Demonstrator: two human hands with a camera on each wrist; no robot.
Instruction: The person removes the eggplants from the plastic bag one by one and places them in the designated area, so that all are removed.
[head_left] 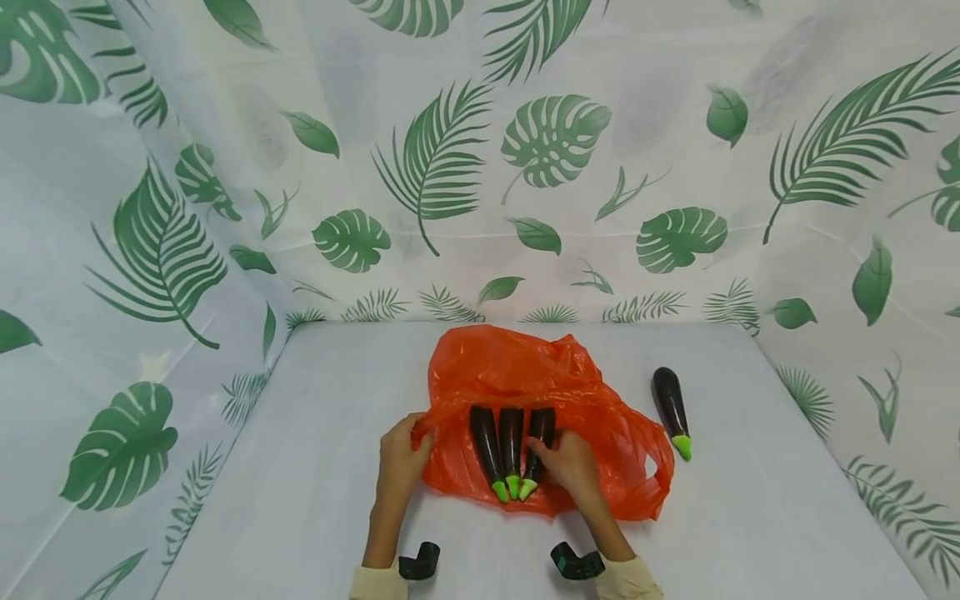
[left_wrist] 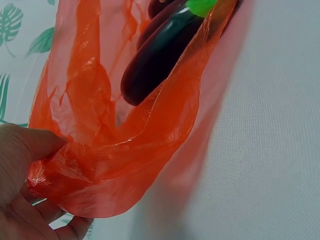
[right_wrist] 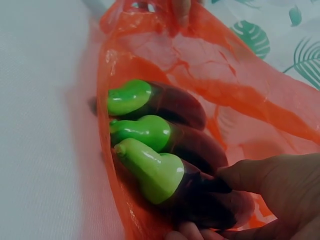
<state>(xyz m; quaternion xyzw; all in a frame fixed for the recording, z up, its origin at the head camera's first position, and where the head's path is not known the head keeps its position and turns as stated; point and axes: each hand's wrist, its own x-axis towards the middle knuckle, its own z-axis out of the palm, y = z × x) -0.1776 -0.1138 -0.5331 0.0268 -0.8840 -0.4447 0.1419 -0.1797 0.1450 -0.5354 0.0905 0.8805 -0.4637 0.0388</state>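
Note:
An orange-red plastic bag [head_left: 487,358] lies spread on the white table. Three dark eggplants with green stem ends rest side by side in its opening: a left one [head_left: 486,442], a middle one [head_left: 511,442] and a right one [head_left: 541,425]. My left hand [head_left: 401,457] pinches the bag's left edge between thumb and fingers, and the left wrist view shows the film lifted there. With my right hand [head_left: 576,468] I grip the right eggplant, thumb on top and fingers beneath, as the right wrist view [right_wrist: 200,195] shows.
A fourth eggplant [head_left: 670,404] lies on the table right of the bag, green end toward me. Two black wrist devices [head_left: 422,562] sit beside my forearms. Leaf-printed sheets [head_left: 555,142] stand behind and along both sides of the table [head_left: 322,400].

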